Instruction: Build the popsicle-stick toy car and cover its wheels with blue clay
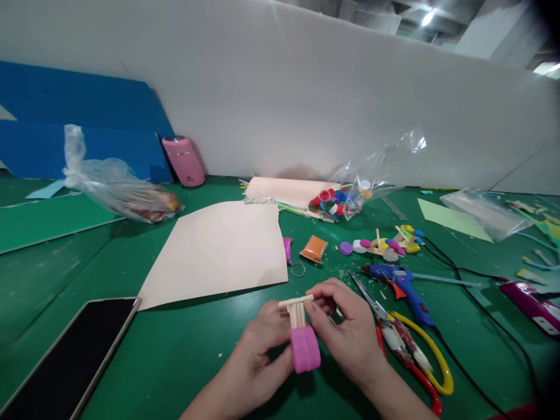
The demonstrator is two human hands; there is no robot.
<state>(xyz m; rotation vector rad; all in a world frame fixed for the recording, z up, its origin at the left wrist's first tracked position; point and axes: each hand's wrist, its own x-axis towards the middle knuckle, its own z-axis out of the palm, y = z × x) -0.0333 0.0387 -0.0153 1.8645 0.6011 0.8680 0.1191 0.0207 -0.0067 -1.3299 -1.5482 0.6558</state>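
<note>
Between my two hands is a small model of pale wooden sticks joined to pink bottle caps. My left hand holds it from the left, with the thumb against the pink caps and the fingers behind the sticks. A short crosswise stick lies across the top of the upright sticks. The thumb and forefinger of my right hand pinch its right end. To the right of that hand lie scissors with red and yellow handles and a blue hot glue gun.
A cream paper sheet and a phone lie to the left. Beyond my hands are an orange clay packet, a metal ring, a colourful cap-and-stick model and a bag of caps. The glue gun's black cable runs along the right.
</note>
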